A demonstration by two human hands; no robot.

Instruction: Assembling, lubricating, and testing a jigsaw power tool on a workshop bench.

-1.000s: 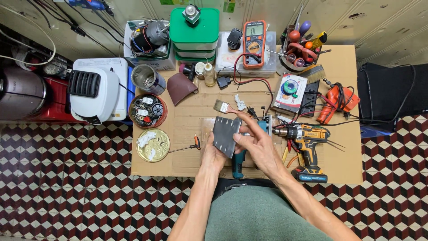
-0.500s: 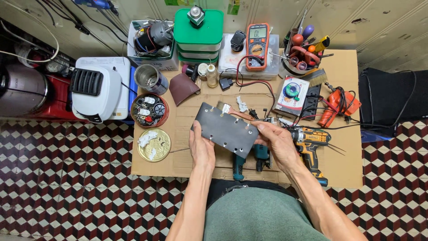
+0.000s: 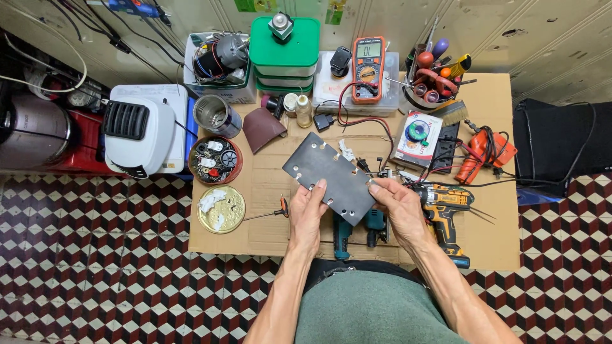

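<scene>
Both hands hold one dark rectangular plate (image 3: 331,178) with holes along its edges above the cardboard-covered table (image 3: 491,236), the left hand (image 3: 308,213) closed on its near edge, the right hand (image 3: 398,207) pinching its right corner, beside one cordless drill (image 3: 446,207) and one multimeter (image 3: 368,67).

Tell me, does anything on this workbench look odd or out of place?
Nothing looks spilled or broken. The dark plate, drilled with holes along its edges, is held tilted above the cardboard between the left hand and right hand. Red and black leads from the orange meter trail loosely across the bench.
</scene>
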